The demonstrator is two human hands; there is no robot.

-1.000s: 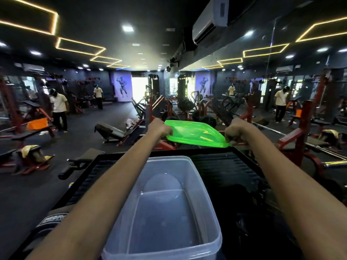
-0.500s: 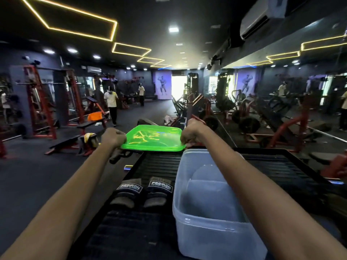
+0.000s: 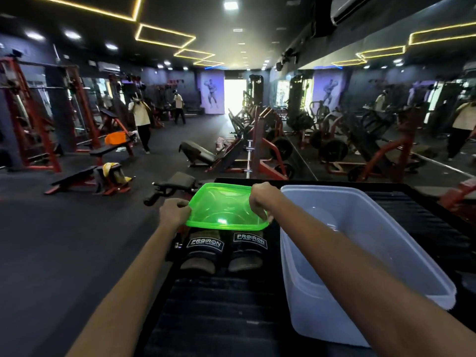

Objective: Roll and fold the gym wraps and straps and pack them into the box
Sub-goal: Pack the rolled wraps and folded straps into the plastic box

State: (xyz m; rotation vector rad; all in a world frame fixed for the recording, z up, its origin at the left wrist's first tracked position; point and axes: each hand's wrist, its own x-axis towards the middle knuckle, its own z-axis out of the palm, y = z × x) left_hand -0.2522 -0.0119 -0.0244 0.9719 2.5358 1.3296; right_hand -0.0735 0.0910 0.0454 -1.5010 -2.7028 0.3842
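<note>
Box [image 3: 365, 256] open and bare at lower right, two wraps [image 3: 224, 251] at centre beside it, green lid [image 3: 226, 207] just above them gripped at its edges by left hand [image 3: 173, 212] and right hand [image 3: 261, 199]; likely clearing the lid, next setting it aside, then rolling wraps.

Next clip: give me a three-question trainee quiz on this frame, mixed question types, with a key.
1. True or false: the green lid is seated on the clear box.
2. Which hands grip the lid? A) left hand only B) right hand only C) both
3. Fill in: the two PROIRON wraps lie on the black ribbed platform, to the ____ of the box.

Key:
1. False; it is held up beside the box, over the far ends of the wraps.
2. C; one hand at each end of the lid.
3. Left; the box holds no wraps.
</note>
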